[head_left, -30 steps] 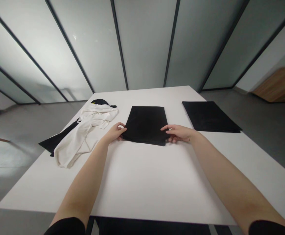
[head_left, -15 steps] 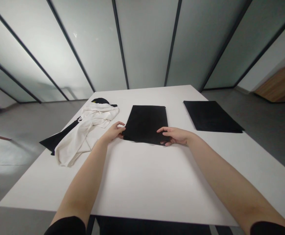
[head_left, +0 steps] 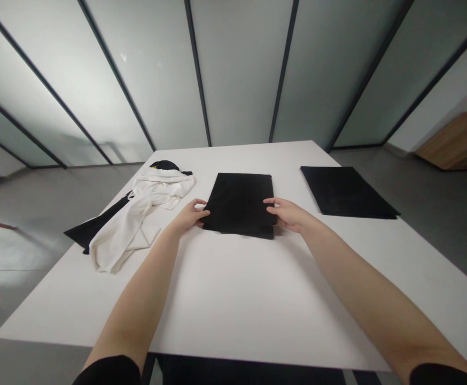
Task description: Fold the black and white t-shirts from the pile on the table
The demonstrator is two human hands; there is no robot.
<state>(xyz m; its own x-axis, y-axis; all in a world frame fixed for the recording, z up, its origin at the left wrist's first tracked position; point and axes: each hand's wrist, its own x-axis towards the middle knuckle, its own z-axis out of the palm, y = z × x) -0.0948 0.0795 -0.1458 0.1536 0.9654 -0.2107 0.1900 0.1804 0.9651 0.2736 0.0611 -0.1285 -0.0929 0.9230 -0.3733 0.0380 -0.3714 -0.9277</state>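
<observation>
Black cloth (head_left: 238, 200), one, folded, on desk (head_left: 257, 299). Left hand (head_left: 191, 215) and right hand (head_left: 289, 214): each pinching a side edge.

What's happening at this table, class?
A person's left hand and right hand hold opposite sides of a folded black cloth on the white table. Its near-edge layers are uneven. A rumpled white cloth lies to the left, another flat black piece to the right.
</observation>
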